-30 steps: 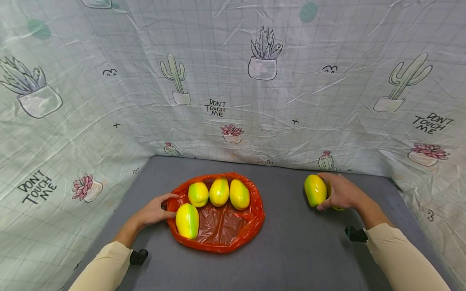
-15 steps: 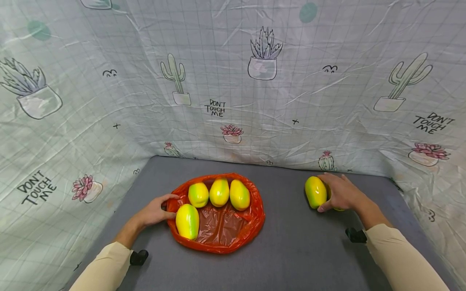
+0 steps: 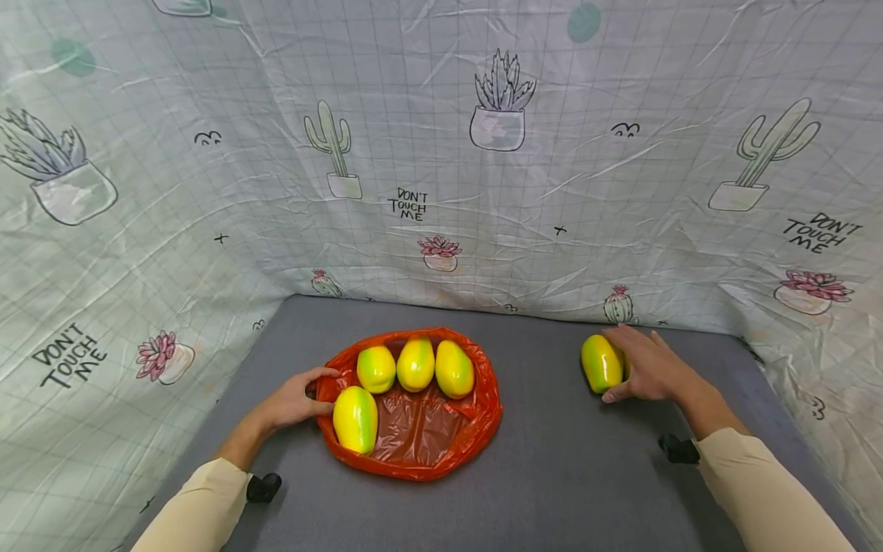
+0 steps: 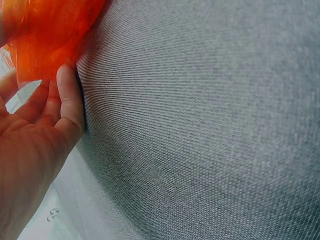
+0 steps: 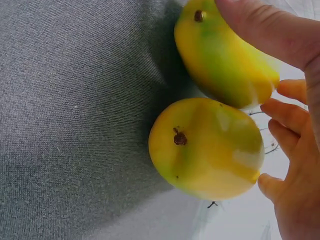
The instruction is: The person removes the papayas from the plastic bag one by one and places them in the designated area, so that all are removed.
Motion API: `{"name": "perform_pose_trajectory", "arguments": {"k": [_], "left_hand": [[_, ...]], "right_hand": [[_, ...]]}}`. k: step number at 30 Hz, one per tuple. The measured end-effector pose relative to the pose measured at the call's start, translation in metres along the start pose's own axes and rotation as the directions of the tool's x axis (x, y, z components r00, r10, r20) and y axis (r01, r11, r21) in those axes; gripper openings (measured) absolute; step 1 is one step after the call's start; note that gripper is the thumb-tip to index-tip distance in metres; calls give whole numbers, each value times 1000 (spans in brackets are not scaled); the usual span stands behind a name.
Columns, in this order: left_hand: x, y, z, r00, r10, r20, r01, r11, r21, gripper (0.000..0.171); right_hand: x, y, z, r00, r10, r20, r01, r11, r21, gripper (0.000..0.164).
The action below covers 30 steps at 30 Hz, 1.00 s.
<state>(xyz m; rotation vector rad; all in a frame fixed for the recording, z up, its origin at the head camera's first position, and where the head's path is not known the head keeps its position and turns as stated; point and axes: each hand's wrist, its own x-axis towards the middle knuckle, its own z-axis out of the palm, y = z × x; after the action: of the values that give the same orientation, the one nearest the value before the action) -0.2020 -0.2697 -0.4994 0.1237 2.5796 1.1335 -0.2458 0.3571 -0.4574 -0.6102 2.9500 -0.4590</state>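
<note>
In the head view a red plastic bag (image 3: 483, 418) lies spread on the grey table with its mouth wide. Several yellow-green mangoes (image 3: 355, 420) sit inside it, one at the left, the others along the far side. My left hand (image 3: 293, 400) pinches the bag's left rim; the left wrist view shows its fingers under the red film (image 4: 47, 45). Far to the right, my right hand (image 3: 651, 369) holds a mango (image 3: 602, 364) between thumb and fingers, low over the table. Beside it a second mango (image 5: 205, 150) shows in the right wrist view, mostly hidden by the hand in the head view.
The grey cloth-covered table (image 3: 538, 475) stretches between bag and right hand. A pale curtain (image 3: 441, 153) printed with cacti hangs behind and at both sides, meeting the table's far edge. A black wrist mount (image 3: 679, 448) hangs below the right sleeve.
The mango at my right hand has shifted slightly to the right and turned a little, and the second mango is now more hidden behind that hand. My left hand and the bag have stayed in place.
</note>
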Motion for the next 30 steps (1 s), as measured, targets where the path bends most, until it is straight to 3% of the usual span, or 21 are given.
{"name": "perform_pose_trajectory", "arguments": {"k": [6, 17, 23, 30], "left_hand": [[-1, 0, 0, 1000, -9, -1, 9, 1000, 14, 69], [0, 1, 0, 1000, -3, 6, 3, 1000, 18, 69], [-1, 1, -1, 1000, 7, 9, -7, 1000, 17, 69], [1, 0, -1, 1000, 26, 8, -26, 999, 30, 68]], "right_hand": [[-4, -7, -9, 999, -2, -41, 3, 1000, 20, 115], [-7, -37, -13, 995, 65, -78, -48, 978, 202, 110], [-4, -59, -5, 995, -2, -104, 36, 944, 328, 102], [3, -85, 7, 989, -84, -118, 122, 925, 360, 101]]}}
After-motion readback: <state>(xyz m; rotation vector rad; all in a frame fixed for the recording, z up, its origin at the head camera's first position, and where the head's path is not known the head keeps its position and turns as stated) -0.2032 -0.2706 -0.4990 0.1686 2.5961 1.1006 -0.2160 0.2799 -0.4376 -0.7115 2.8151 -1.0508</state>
